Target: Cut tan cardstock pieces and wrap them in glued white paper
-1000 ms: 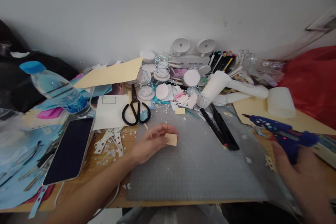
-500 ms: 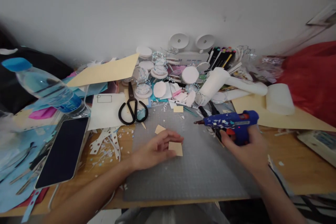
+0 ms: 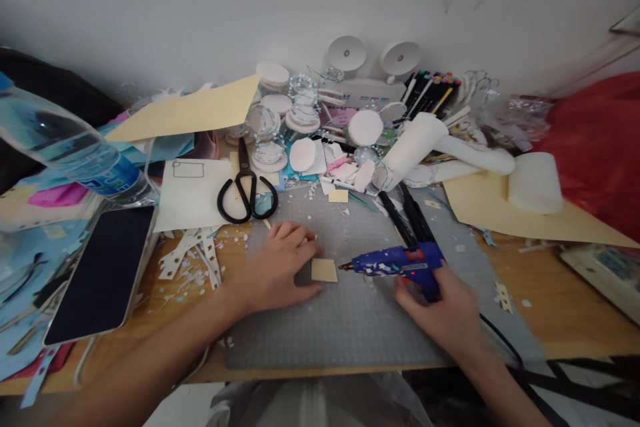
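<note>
My right hand [image 3: 440, 310] is wrapped round the handle of a blue glue gun [image 3: 395, 260], whose nozzle points left. The nozzle tip is close to the right edge of a small cream paper square [image 3: 325, 270] on the grey cutting mat [image 3: 350, 340]. My left hand [image 3: 283, 263] rests on the mat just left of that square, its thumb and fingers apart, with nothing seen gripped. Another small cream piece [image 3: 339, 195] lies farther back on the mat.
Black scissors [image 3: 247, 193], a phone [image 3: 103, 273] and a water bottle [image 3: 75, 147] are on the left. White discs and beaded pieces crowd the back. Black pens [image 3: 400, 220] lie behind the glue gun. White rolls [image 3: 415, 150] and a red bag [image 3: 595, 140] are to the right.
The glue gun has moved left and down, its nozzle now near the square. My left hand has let go of the square and spread beside it. The view has shifted slightly.
</note>
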Demonstrator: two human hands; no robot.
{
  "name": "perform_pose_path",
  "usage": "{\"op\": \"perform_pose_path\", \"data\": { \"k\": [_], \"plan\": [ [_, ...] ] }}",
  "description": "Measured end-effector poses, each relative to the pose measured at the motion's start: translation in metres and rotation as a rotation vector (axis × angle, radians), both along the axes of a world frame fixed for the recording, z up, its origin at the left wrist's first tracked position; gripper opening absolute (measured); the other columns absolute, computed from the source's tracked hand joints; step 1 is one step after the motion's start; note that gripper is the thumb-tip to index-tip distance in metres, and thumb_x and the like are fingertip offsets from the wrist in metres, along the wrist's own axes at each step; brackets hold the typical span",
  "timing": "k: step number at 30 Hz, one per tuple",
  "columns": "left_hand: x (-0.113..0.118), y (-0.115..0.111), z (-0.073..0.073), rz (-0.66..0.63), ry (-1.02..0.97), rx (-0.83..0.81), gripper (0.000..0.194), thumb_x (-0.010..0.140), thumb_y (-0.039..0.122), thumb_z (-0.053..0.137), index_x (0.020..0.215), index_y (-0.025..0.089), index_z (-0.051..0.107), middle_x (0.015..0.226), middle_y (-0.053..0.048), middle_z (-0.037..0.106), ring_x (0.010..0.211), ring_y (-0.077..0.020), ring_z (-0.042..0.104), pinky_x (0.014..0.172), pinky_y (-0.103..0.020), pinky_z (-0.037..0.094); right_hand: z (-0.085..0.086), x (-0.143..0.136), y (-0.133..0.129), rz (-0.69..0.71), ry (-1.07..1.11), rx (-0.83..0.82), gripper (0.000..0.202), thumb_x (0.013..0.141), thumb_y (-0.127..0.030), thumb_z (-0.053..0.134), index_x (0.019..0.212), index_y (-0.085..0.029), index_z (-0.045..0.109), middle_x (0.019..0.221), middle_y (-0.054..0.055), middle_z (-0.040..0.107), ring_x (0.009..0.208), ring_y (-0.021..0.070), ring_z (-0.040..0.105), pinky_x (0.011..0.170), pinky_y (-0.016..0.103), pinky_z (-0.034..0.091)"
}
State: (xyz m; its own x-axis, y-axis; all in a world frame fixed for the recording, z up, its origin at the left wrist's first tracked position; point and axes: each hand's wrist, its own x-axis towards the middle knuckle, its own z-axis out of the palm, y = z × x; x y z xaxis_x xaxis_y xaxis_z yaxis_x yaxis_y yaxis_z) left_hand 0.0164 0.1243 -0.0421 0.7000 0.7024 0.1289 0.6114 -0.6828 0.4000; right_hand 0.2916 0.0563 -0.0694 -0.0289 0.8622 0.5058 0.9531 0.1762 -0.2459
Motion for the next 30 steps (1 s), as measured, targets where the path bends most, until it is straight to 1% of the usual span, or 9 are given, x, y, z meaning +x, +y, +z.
{"op": "perform_pose_path", "data": {
  "k": [3, 6, 10, 15, 20, 25, 30],
  "plan": [
    [-0.001, 0.001, 0.0, -0.016, 0.014, -0.001, 0.033, 0.078, 0.041, 0.066, 0.103, 0.019, 0.063, 0.109, -0.009, 0.059, 0.105, -0.0283, 0.047, 0.093, -0.047, 0.034, -0.002, -0.011, 0.004, 0.043, -0.101, -0.017, 0.032, 0.078, -0.04, 0.056, 0.096, -0.014, 0.061, 0.063, 0.002, 0.065, 0.047, 0.0168, 0.059, 0.046, 0.026, 0.043],
    [-0.001, 0.002, -0.001, -0.025, -0.001, -0.005, 0.027, 0.08, 0.034, 0.064, 0.103, 0.02, 0.064, 0.11, -0.008, 0.059, 0.106, -0.0262, 0.047, 0.094, -0.044, 0.033, -0.002, -0.018, 0.009, 0.036, -0.197, -0.024, 0.031, 0.078, -0.038, 0.055, 0.095, -0.013, 0.061, 0.065, 0.004, 0.066, 0.053, 0.0205, 0.065, 0.048, 0.027, 0.044],
    [-0.002, 0.003, -0.002, -0.025, -0.016, -0.028, 0.023, 0.081, 0.031, 0.064, 0.101, 0.02, 0.064, 0.11, -0.007, 0.06, 0.106, -0.0249, 0.048, 0.092, -0.042, 0.033, -0.001, -0.018, 0.012, 0.042, -0.255, -0.043, 0.028, 0.078, -0.037, 0.053, 0.093, -0.014, 0.061, 0.066, 0.004, 0.067, 0.054, 0.0208, 0.066, 0.047, 0.027, 0.044],
    [-0.003, 0.003, -0.002, -0.035, -0.033, -0.037, 0.018, 0.082, 0.03, 0.064, 0.096, 0.02, 0.065, 0.109, -0.006, 0.061, 0.106, -0.0242, 0.049, 0.091, -0.042, 0.033, 0.003, -0.018, 0.012, 0.042, -0.285, -0.029, 0.021, 0.078, -0.035, 0.052, 0.086, -0.016, 0.059, 0.068, 0.004, 0.067, 0.056, 0.021, 0.067, 0.048, 0.027, 0.044],
    [-0.003, 0.003, -0.003, -0.043, -0.037, -0.031, 0.017, 0.081, 0.03, 0.065, 0.095, 0.02, 0.065, 0.109, -0.006, 0.062, 0.105, -0.0237, 0.05, 0.092, -0.042, 0.033, 0.006, -0.018, 0.013, 0.078, -0.291, -0.031, 0.022, 0.078, -0.032, 0.051, 0.089, -0.016, 0.059, 0.069, 0.005, 0.068, 0.058, 0.021, 0.068, 0.051, 0.027, 0.046],
    [-0.002, 0.003, -0.002, -0.046, -0.018, -0.022, 0.017, 0.082, 0.031, 0.064, 0.093, 0.019, 0.065, 0.107, -0.006, 0.062, 0.104, -0.0243, 0.05, 0.092, -0.042, 0.033, 0.006, -0.015, 0.013, 0.062, -0.302, -0.039, 0.023, 0.079, -0.032, 0.05, 0.09, -0.015, 0.06, 0.071, 0.006, 0.069, 0.058, 0.0214, 0.067, 0.05, 0.028, 0.045],
    [-0.002, 0.002, 0.0, -0.044, -0.021, -0.016, 0.017, 0.08, 0.029, 0.065, 0.093, 0.019, 0.064, 0.107, -0.006, 0.062, 0.103, -0.0244, 0.05, 0.092, -0.042, 0.033, 0.008, -0.014, 0.012, 0.141, -0.3, -0.019, 0.02, 0.08, -0.031, 0.049, 0.088, -0.016, 0.06, 0.073, 0.006, 0.068, 0.058, 0.0202, 0.065, 0.052, 0.028, 0.044]
  ]
}}
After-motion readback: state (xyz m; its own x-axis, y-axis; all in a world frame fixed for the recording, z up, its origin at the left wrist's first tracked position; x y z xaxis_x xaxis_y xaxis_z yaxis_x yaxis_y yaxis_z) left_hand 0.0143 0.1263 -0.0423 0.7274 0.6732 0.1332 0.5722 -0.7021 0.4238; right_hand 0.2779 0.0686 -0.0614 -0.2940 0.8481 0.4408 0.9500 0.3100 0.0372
